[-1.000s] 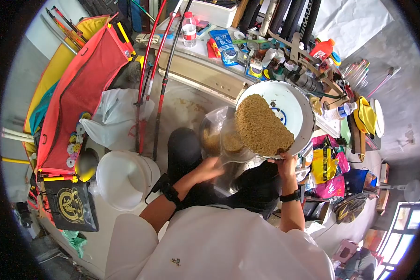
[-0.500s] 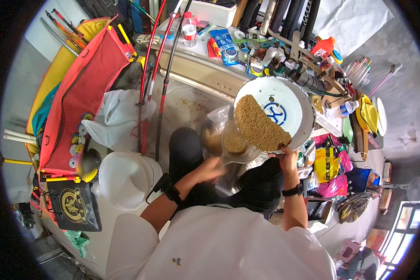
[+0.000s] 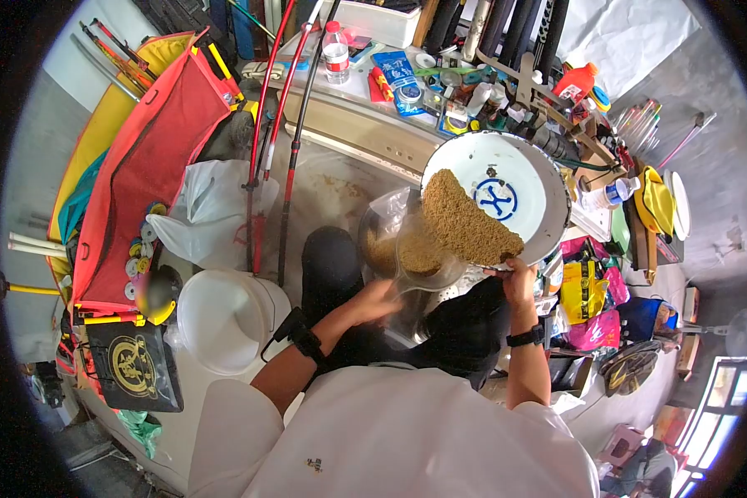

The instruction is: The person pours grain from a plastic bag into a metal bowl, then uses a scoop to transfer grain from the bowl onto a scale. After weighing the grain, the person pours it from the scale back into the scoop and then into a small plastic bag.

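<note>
My right hand grips the lower rim of a white enamel basin with a dark edge and a blue mark inside. The basin tilts to the left, and a heap of brown granules lies along its lower left side. Just beneath that side is a clear plastic container with similar granules in it. My left hand is closed at the container's lower left; its fingertips are partly blurred. Behind the container, a second clear vessel or bag also has brown granules inside; its shape is hard to make out.
To my left stand a white bucket, a white plastic bag and a long red case. Red and black poles rise in front. A cluttered table bears a water bottle. Colourful packets lie at right.
The basin has shifted slightly to the right with my right hand, and the granules have moved with it. My left hand and the clear container stay nearly in place.
</note>
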Motion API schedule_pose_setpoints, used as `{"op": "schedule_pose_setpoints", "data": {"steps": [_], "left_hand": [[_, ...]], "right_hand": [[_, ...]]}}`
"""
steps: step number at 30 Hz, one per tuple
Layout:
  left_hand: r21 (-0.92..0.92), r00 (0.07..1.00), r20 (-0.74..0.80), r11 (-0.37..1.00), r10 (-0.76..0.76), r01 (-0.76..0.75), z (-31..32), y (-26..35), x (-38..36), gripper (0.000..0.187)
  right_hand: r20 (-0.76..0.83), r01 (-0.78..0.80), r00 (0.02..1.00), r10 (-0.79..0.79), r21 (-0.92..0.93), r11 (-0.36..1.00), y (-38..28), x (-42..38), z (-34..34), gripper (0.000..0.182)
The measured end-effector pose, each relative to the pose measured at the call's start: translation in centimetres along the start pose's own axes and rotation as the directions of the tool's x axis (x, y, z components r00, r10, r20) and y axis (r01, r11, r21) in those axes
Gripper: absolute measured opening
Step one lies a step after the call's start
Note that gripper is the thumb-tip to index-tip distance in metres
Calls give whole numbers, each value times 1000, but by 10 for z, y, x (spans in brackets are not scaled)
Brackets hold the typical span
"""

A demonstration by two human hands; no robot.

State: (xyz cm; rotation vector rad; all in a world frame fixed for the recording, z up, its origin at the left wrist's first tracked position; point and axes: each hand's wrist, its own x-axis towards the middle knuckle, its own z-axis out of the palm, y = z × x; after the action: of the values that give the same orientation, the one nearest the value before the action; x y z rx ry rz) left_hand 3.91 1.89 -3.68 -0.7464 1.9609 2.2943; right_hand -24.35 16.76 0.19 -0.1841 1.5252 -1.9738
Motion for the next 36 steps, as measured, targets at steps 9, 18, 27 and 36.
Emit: {"op": "schedule_pose_setpoints", "data": {"steps": [9,18,27,36], "left_hand": [[12,1000,1,1000,-19,19,-1,-7,2,13],[8,1000,9,1000,-19,19,-1,-3,0,14],[20,999,9,999,-32,32,-1,-7,2,14],[16,1000,2,1000,-9,9,-1,-13,2,14]], "right_hand": [[45,28,999,-28,-12,1000,-13,-2,7,38],[77,56,996,-52,-42,998,-22,1,11,41],[57,71,996,-70,-11,997,-36,-5,22,33],[-51,117,991,-121,-75,990,-39,-4,28,19]]}}
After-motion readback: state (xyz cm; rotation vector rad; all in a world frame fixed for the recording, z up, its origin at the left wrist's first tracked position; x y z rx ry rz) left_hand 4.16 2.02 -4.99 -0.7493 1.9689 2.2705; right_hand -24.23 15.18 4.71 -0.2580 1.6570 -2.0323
